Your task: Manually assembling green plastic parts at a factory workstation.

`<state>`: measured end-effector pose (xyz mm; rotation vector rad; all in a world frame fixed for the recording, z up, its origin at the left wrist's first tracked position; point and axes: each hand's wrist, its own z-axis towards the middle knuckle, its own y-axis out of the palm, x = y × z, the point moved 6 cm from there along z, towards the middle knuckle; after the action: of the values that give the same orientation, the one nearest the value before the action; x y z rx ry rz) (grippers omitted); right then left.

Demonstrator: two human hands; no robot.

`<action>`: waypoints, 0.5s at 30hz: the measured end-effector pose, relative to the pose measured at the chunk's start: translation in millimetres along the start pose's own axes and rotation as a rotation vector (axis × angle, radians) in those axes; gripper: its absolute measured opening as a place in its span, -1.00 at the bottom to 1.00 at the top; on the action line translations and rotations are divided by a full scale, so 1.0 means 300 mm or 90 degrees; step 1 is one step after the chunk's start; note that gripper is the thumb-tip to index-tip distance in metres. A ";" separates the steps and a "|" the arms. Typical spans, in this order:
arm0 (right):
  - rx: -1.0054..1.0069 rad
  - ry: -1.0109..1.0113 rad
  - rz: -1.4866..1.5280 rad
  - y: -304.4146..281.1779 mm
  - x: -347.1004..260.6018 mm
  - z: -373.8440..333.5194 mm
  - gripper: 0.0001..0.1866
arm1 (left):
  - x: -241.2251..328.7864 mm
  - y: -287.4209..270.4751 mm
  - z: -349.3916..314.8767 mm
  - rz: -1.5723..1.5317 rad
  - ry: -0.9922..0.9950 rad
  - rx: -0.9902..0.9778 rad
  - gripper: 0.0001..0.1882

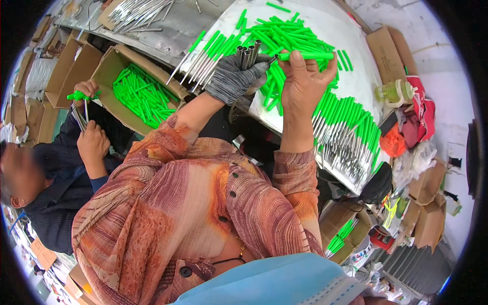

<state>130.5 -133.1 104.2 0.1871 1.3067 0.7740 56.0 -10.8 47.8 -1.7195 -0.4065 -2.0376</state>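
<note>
My left hand (pixel 230 80), in a grey knit glove, is closed around a bundle of shiny metal tubes (pixel 247 57) whose open ends point up. One tube sticks out toward the right from its fingertips. My bare right hand (pixel 304 84) pinches a bright green plastic sleeve (pixel 316 55) lying level, its left end meeting the tip of that tube. How far the tube goes inside is hidden. Below the hands, a heap of loose green sleeves (pixel 290 35) covers part of the white tabletop (pixel 363 76).
Metal tubes with green ends (pixel 345 122) lie in rows on the right; more (pixel 208 53) lie at left. A cardboard box of green sleeves (pixel 137 96) stands left, beside a co-worker's hands (pixel 93 140) holding tubes. A green-lidded jar (pixel 394 94) sits by the right edge.
</note>
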 end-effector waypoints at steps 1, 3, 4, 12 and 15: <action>0.001 -0.001 0.000 0.001 -0.002 -0.005 -0.09 | 0.000 0.005 0.001 -0.004 0.009 0.006 -0.74; 0.034 -0.015 0.007 -0.005 -0.011 -0.012 -0.10 | -0.007 0.012 0.002 -0.018 -0.005 -0.001 -0.74; 0.033 -0.015 0.007 0.000 -0.012 -0.014 -0.10 | -0.007 0.014 0.000 -0.032 -0.018 -0.006 -0.74; 0.001 -0.083 -0.125 0.034 -0.050 -0.021 -0.14 | 0.016 0.001 0.003 0.066 0.083 0.026 -0.74; -0.114 -0.286 -0.344 0.079 -0.101 -0.037 -0.23 | 0.001 0.006 0.001 -0.003 0.005 -0.005 -0.75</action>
<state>109.1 -137.2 137.7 -0.1305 0.7977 0.3510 57.1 -12.2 48.1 -1.7159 -0.4002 -2.0521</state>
